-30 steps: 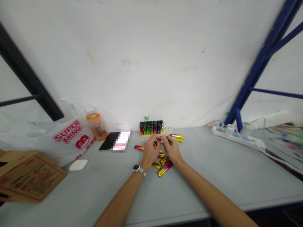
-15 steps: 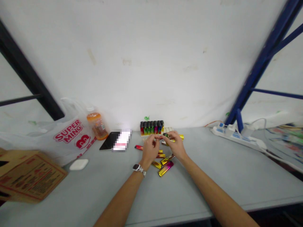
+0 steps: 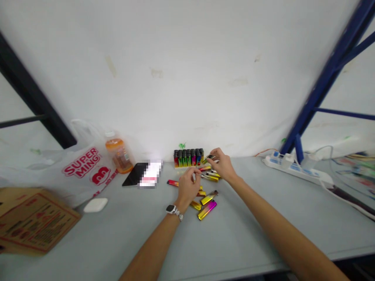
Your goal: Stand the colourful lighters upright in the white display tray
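Note:
My right hand (image 3: 222,163) pinches a yellow lighter (image 3: 205,160) with a dark top, tilted at the right end of a rack of lighters (image 3: 189,158). The rack's lighters stand upright in rows, black tops up, in mixed colours. In front of the rack is my left hand (image 3: 188,185), its thumb and fingers drawn together; whatever may be between them is hidden. A red and yellow lighter (image 3: 205,169) lies close to its fingertips. Several loose lighters lie around the hands, among them a purple and yellow one (image 3: 207,210), a gold one (image 3: 209,197) and a red one (image 3: 172,182).
To the left are a dark tablet (image 3: 135,174), an orange drink bottle (image 3: 119,154), a white plastic bag (image 3: 73,183), a white case (image 3: 95,205) and a cardboard box (image 3: 36,222). A power strip (image 3: 299,170) with plugs lies at right, by the blue metal frame (image 3: 307,99).
My right hand has moved away from my left, up and rightward, and now has a yellow lighter at the rack's right end. My left hand stays nearly in place. The view has shifted slightly.

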A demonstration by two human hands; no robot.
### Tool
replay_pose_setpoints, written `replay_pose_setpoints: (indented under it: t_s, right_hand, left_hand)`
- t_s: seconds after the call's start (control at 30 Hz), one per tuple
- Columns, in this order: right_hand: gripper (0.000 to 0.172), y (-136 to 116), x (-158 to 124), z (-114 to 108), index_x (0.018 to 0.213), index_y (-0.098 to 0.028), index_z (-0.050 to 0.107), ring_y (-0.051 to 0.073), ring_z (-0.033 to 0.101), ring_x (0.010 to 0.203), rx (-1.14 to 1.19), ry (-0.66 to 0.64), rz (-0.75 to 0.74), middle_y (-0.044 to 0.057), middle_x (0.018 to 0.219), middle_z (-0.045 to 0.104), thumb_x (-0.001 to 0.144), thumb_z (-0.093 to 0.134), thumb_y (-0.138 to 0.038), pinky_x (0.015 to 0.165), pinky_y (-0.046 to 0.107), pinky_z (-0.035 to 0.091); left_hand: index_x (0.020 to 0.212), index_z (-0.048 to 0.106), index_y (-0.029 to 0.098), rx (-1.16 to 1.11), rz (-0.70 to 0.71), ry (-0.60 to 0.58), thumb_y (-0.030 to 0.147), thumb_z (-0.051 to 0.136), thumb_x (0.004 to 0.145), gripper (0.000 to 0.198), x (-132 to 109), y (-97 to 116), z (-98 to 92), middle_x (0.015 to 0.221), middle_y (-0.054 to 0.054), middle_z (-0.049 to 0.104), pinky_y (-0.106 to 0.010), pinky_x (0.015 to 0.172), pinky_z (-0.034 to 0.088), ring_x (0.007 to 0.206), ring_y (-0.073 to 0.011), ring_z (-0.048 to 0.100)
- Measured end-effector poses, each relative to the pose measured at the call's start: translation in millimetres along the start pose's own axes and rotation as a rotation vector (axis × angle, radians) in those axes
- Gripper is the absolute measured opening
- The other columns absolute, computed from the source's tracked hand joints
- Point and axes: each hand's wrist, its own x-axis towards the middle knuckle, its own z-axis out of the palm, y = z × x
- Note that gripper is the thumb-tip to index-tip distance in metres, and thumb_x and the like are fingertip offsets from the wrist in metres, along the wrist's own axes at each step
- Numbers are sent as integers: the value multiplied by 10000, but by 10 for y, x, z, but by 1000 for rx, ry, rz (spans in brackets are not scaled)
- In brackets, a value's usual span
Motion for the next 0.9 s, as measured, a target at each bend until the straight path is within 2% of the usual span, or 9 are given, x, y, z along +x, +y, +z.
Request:
replay_pose_setpoints:
  t_s: [0.17, 0.33, 0.63, 0.73, 0.8, 0.9]
  right_hand:
    - [114, 160, 215, 89, 887, -232, 569, 169, 631, 665, -182, -69, -113, -8, 769, 657, 798, 629, -271, 655, 287, 446]
    - [82, 249, 305, 144, 897, -225, 565, 168, 624, 673, -338, -131, -161, 8, 767, 660, 825, 605, -233, 665, 278, 437]
    - [131, 248, 353, 195, 978, -207, 578, 155, 629, 711, -459, -241, -109, 10, 803, 677, 850, 601, -192, 708, 255, 452]
    - [107, 215, 349, 198, 977, -194, 611, 137, 622, 724, -504, -225, -135, 29, 915, 662, 880, 575, -221, 736, 251, 454]
    - [152, 185, 319, 194, 998, -197, 646, 130, 616, 744, -590, -193, -142, 47, 1015, 626, 903, 557, -273, 744, 252, 451]
    - [290, 153, 228, 194, 1154, -247, 652, 152, 612, 797, -748, -173, -127, 53, 1075, 576, 919, 529, -366, 710, 258, 445]
  left_hand:
    - [847, 629, 193, 7, -22, -1, 176, 494, 864, 137, -1, -11, 0, 741, 13, 621, -244, 565, 365, 558, -110, 501]
    - [857, 627, 194, -5, -28, 0, 179, 493, 866, 135, -10, -33, 9, 753, 15, 628, -238, 566, 371, 559, -104, 509]
    - [872, 630, 188, 8, -52, -21, 177, 484, 864, 146, -13, -29, 2, 777, 11, 640, -227, 565, 367, 566, -97, 515]
    - [871, 630, 190, 3, -52, -17, 179, 484, 865, 147, -13, -31, 1, 786, 11, 645, -227, 565, 369, 563, -95, 515]
    - [870, 631, 193, 4, -54, -10, 181, 485, 866, 147, -12, -33, 3, 790, 11, 648, -227, 568, 371, 567, -95, 516]
    - [871, 633, 195, -1, -54, -5, 188, 485, 870, 148, -9, -31, 6, 790, 10, 651, -228, 568, 374, 571, -99, 516]
